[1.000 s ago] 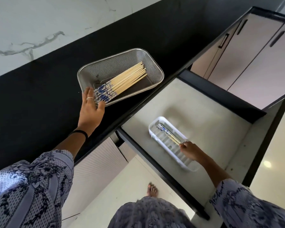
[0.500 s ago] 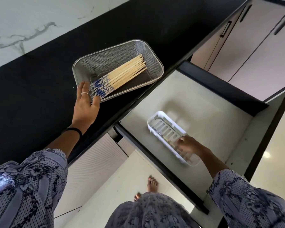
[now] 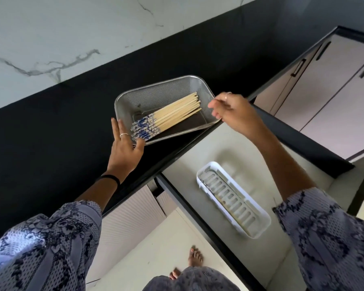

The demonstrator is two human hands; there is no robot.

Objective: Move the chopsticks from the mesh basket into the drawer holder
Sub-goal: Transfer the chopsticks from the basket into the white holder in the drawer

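Chopsticks (image 3: 166, 118) lie in the mesh basket (image 3: 206, 89), long axis left hand (image 3: 125, 148) to right hand (image 3: 232, 112); both empty and loosely spread, right nearer the plain tips

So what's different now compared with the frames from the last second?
The right hand left the white holder in the drawer, letting go of chopsticks there, and rose to the mesh basket's right rim, empty. The left hand stays at the basket's near-left corner; the chopsticks lie bundled as before.
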